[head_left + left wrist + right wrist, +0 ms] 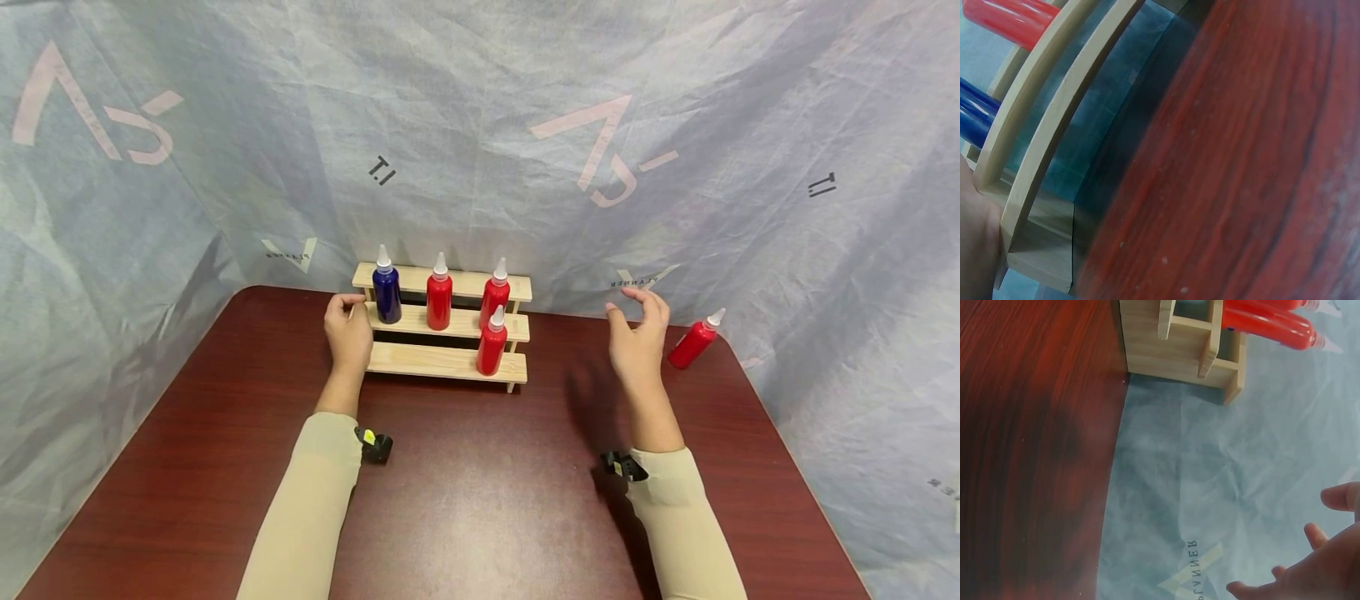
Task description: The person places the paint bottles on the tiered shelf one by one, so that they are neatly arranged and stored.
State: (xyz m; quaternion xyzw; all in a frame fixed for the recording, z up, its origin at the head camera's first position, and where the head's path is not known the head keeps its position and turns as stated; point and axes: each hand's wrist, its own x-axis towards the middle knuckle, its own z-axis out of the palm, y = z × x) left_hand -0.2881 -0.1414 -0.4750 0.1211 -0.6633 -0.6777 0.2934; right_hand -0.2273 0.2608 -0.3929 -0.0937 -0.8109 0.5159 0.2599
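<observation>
A three-step wooden rack stands near the table's back. On its middle step are a dark blue squeeze bottle and two red squeeze bottles, all with white pointed caps. Another red squeeze bottle stands on the lowest step, at the right. My left hand holds the rack's left end with curled fingers; the left wrist view shows it against the wood, its fingertips hidden. My right hand hangs over the table, thumb and fingers apart, with nothing between them. Beyond it is a red squeeze bottle.
The dark red-brown table reaches back to a hanging grey-blue cloth with printed letters, which also runs along both sides. That far red bottle stands close to the table's back right corner. Dark wrist cameras are on both sleeves.
</observation>
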